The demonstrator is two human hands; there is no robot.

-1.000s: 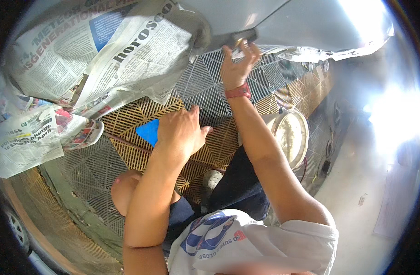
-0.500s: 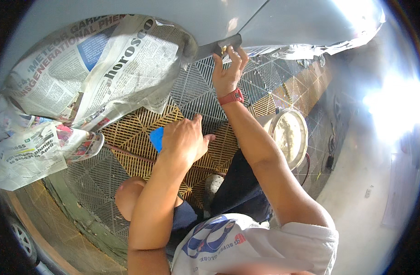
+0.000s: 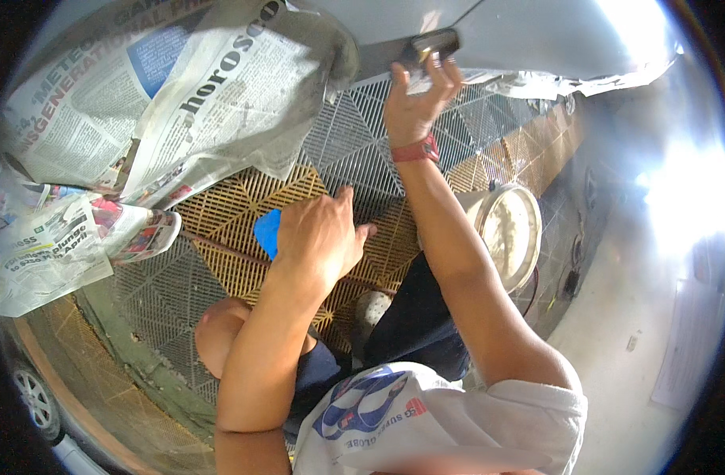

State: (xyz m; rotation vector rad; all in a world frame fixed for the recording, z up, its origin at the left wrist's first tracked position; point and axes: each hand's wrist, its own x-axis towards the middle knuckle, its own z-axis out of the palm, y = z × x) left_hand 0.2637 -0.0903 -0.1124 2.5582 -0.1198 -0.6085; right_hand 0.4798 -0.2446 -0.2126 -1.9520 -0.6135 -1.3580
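Note:
A dark piece of sandpaper lies against the lower edge of a grey car body panel. Pressing it there are the fingertips of my right hand, slightly blurred, with a red watch on the wrist. My left hand hangs above the floor grating, its back showing. From its left side sticks out a flat blue piece; the hand hides the rest, so its kind is unclear. Thumb and index finger of that hand point out to the right, and the other fingers are curled out of sight.
Newspaper covers the wheel area at left, and more paper lines the panel's lower edge. A round pale bucket stands right of my right forearm. A reddish hose crosses the yellow and grey floor grating.
My right hand has slid right and a little upward along the panel with the sandpaper. My left hand keeps nearly the same place. The whole view has shifted slightly.

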